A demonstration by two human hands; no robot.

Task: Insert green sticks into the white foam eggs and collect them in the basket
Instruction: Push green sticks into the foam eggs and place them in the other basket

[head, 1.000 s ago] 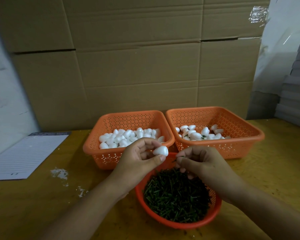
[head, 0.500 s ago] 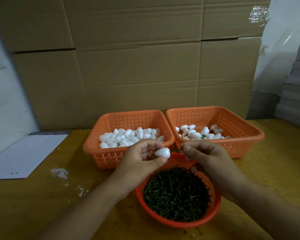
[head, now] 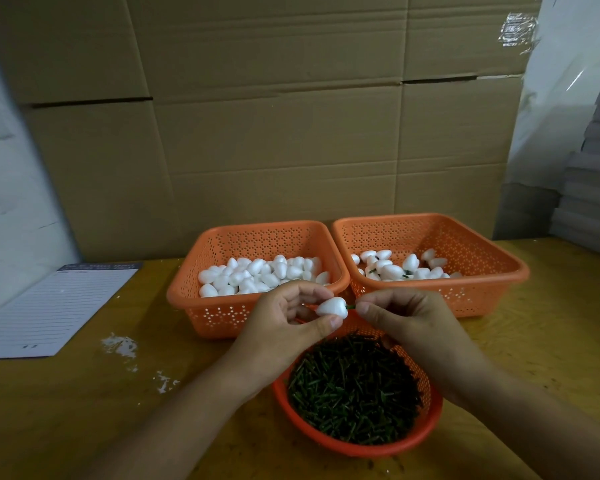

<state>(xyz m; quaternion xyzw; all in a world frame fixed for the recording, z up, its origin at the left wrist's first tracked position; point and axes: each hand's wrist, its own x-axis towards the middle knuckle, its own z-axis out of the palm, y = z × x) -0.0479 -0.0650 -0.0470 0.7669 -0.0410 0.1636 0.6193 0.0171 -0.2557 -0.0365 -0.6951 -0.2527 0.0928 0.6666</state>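
Between your two sets of fingertips, above the round basket of green sticks (head: 355, 389), your left hand (head: 284, 327) pinches a white foam egg (head: 331, 306) with thumb and curled fingers. Your right hand (head: 409, 323) pinches a green stick (head: 350, 306) whose tip meets the egg. Beyond your knuckles sit the plain-egg basket (head: 222, 310) and the collecting basket (head: 482, 271).

Both forearms extended forward from lower frame edge, converging at centre. Left hand (head: 284, 318) raised, palm turned inward, fingers curled; egg (head: 332, 306) pinched between thumb and fingertips. Right hand (head: 406, 320) held just beside it, back turned up, fingers curled; stick (head: 351, 307) pinched at thumb and forefinger tip, its end met with egg.
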